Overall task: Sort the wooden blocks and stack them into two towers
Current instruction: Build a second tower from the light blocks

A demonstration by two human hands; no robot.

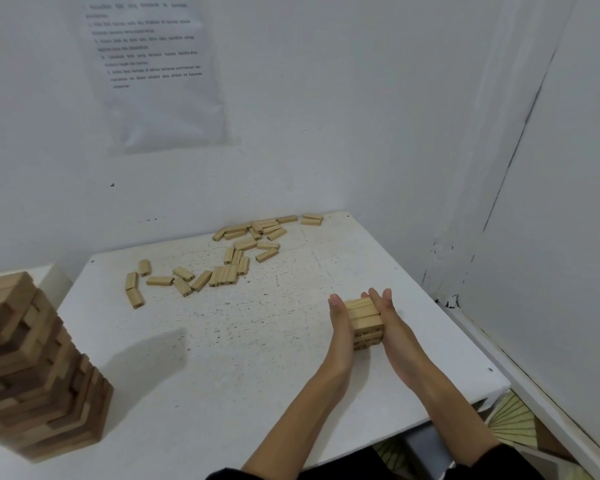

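Wooden stack squeezed between flat fingers, both palms.

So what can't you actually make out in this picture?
Head view only:
The white printed sheet on the wall: text too blurred to read.
The tall brown-and-tan wooden block tower: cut off by the left edge, blurred.
The small pale wooden block stack: its sides hidden by the left hand and right hand.
The scattered pale wooden blocks: end markings too small.
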